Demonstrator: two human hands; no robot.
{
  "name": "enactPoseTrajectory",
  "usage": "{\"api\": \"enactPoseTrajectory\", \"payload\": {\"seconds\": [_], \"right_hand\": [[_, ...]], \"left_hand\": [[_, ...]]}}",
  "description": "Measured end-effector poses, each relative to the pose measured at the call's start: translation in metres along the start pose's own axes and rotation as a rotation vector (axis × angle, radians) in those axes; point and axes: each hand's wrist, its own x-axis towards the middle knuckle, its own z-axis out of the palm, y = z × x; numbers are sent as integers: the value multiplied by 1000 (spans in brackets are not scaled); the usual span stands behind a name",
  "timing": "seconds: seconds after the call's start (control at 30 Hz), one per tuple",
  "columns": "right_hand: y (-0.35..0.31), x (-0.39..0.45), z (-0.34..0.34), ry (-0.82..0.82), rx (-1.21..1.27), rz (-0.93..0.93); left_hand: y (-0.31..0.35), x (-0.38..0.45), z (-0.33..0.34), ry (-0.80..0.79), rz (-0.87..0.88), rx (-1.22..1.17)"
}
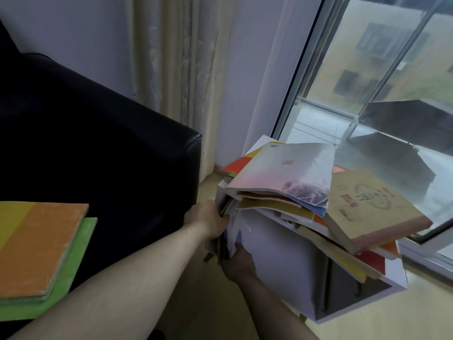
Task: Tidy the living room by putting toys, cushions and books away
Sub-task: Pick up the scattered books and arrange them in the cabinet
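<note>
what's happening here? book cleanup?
Yes. A person's left hand and right hand grip a bundle of thin books held upright against the side of a white side table by the window. An untidy book pile sits on top of it. Two more books lie on the dark sofa.

two bare forearms, no sleeves, no rings

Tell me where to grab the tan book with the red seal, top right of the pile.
Take the tan softcover book with the red circular seal by its near right corner, which overhangs the white side table. Come from the window side, thumb on the cover and fingers beneath; it lies flat and tilted, probably unpinned.
</note>
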Motion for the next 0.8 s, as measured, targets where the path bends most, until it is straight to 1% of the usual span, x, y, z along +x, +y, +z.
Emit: {"api": "enactPoseTrajectory", "payload": {"seconds": [0.13,0.17,0.23,0.3,0.4,0.47,0.5,0.6,0.63,0.7,0.8], "right_hand": [[-20,-27,-48,-184,-128,4],[-26,-35,-61,-211,-171,-16],[-37,-55,-90,-213,-254,-80],[-45,-79,-118,-189,-214,-139],[-49,-121,-155,-182,3,-202],[-47,-149,-173,-146,180,-255],[-47,-160,-179,-102,253,-289],[-45,-180,-192,98,353,-420],[-45,-184,-195,143,385,-445],[-43,-190,-197,187,438,-452],[-37,-195,-197,238,436,-466]], "left_hand": [[0,-7,-17,-62,-21,27],[0,-8,-21,-62,-32,14],[-1,-12,-31,-37,-48,-42],[0,-17,-43,-18,-59,-119],[9,-26,-59,41,-35,-274],[18,-32,-69,143,-18,-359],[22,-35,-73,202,0,-374],[34,-44,-80,380,136,-363],[36,-45,-80,413,197,-363],[38,-42,-76,402,321,-352],[44,-37,-65,286,442,-270]]}}
